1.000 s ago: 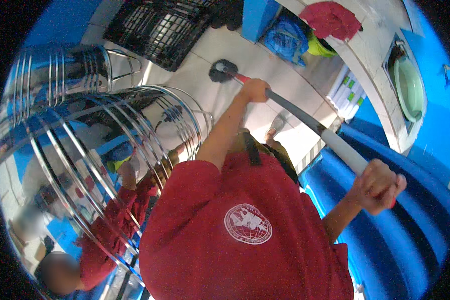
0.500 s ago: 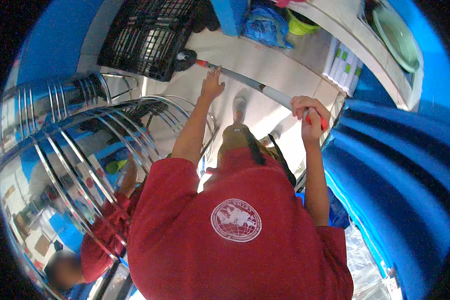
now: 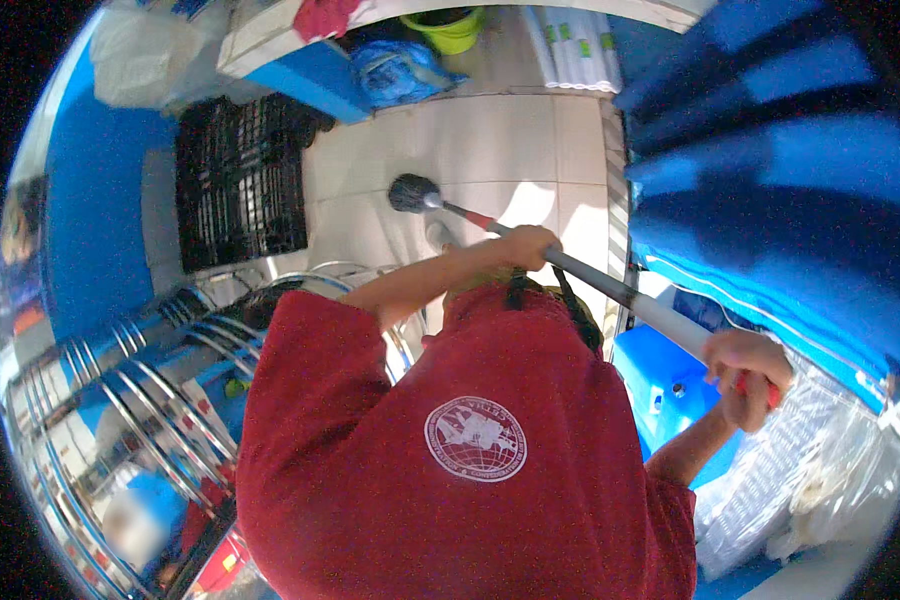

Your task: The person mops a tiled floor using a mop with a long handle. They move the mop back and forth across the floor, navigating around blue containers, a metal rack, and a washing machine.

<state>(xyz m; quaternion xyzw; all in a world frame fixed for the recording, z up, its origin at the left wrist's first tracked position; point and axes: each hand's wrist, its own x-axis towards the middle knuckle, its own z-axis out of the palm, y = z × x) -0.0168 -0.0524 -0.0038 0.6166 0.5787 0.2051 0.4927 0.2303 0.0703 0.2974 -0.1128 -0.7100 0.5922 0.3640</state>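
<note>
I hold a long-handled brush (image 3: 590,275) slantwise across my body with both hands. Its round head of dark bristles (image 3: 410,193) is low over the tiled floor, ahead and left; whether it touches cannot be told. My left hand (image 3: 530,247) is closed round the grey pole, not far above the red collar near the head. At the upper right end, my right hand (image 3: 750,372) grips the pole, with a bit of red handle showing between its fingers.
Black plastic crates (image 3: 240,185) stand at the far left. Shiny metal tubing (image 3: 150,390) lines my left side. A blue container (image 3: 660,375) and clear plastic wrapping (image 3: 790,480) are at right, beside a blue draped sheet (image 3: 780,180). A lime-green pot (image 3: 448,32) sits at the back.
The brush head has left the crates' side and swung nearer. My right hand has moved right and back; my left hand, earlier with fingers spread, now closes on the pole. The view has turned.
</note>
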